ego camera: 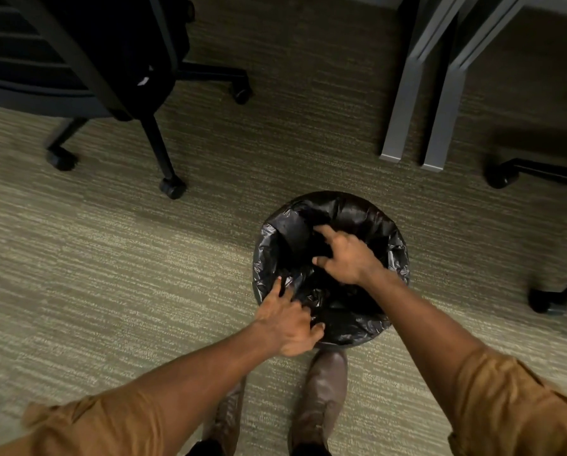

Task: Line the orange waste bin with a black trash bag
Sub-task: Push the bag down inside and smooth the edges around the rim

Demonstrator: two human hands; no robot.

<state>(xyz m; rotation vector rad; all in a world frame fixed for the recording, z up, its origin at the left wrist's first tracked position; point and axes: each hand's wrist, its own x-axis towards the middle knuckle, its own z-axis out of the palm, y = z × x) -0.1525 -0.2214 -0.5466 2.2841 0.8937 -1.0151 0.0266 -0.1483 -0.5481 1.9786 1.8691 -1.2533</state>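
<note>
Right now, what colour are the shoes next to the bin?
Brown, leather-looking shoes, seen in the head view, the only view.

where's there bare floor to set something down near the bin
Open carpet lies left of the trash bag, bordered by the office chair casters above. Another patch runs between bag and desk legs. Crowded: the bag's mouth, with left hand, right hand, and shoes below.

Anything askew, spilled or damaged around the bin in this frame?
Nothing stands out. The black trash bag is folded over the bin's rim all round, hiding the orange. The left hand grips the bag at the near edge; the right hand reaches inside. No tear or spill shows on the carpet.
</note>
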